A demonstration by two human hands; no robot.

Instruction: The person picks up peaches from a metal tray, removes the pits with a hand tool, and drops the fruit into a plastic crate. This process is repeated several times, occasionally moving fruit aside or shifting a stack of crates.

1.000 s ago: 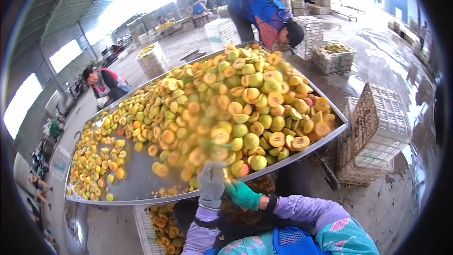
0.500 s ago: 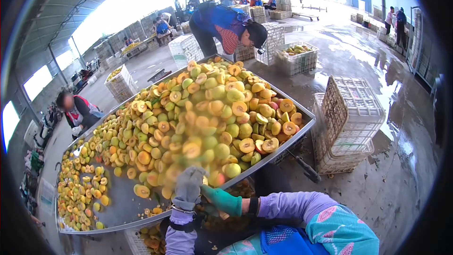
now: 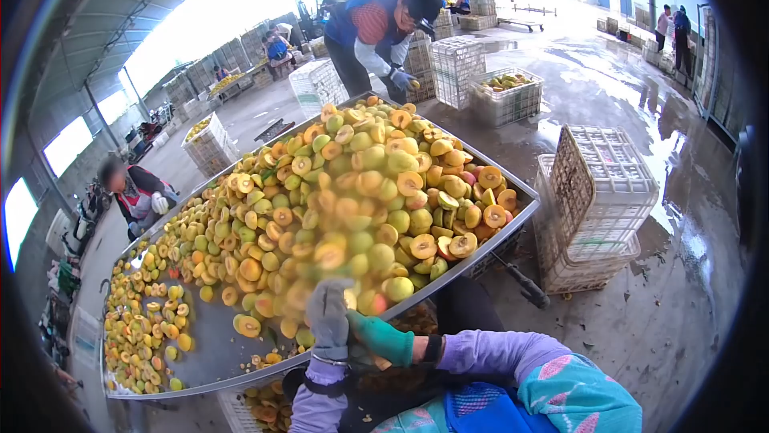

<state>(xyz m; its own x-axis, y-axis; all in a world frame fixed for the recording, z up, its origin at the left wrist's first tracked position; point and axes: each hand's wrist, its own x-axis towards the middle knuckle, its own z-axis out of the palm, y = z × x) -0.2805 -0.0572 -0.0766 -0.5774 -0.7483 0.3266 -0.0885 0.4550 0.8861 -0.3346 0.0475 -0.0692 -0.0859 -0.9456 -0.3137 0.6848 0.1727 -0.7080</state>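
Observation:
My left hand (image 3: 328, 319), in a grey glove, is at the near edge of a metal-rimmed table (image 3: 232, 383), its fingers curled by a yellow sliver of fruit. Against it presses my right hand (image 3: 383, 338), in a green glove, with fingers closed. A tan bit shows beneath the right hand, but what either hand holds is hidden. Just beyond them rises a large pile of yellow-green stone fruit (image 3: 264, 233), many halved with brown centres. Part of the pile's middle looks blurred. Below the table edge, a crate (image 3: 236, 413) contains more cut fruit.
Stacked white plastic crates (image 3: 601, 193) stand right of the table. A filled fruit crate (image 3: 505, 104) sits farther back. One person (image 3: 372, 40) stands at the far table end; another (image 3: 140, 197) is at the left. A dark handle (image 3: 525, 285) sticks out beneath the right edge.
The person at the far end has straightened from a deep bend, a fruit now visible in a gloved hand. The left-side person's hands have risen. My hands stay together, slightly shifted right in view.

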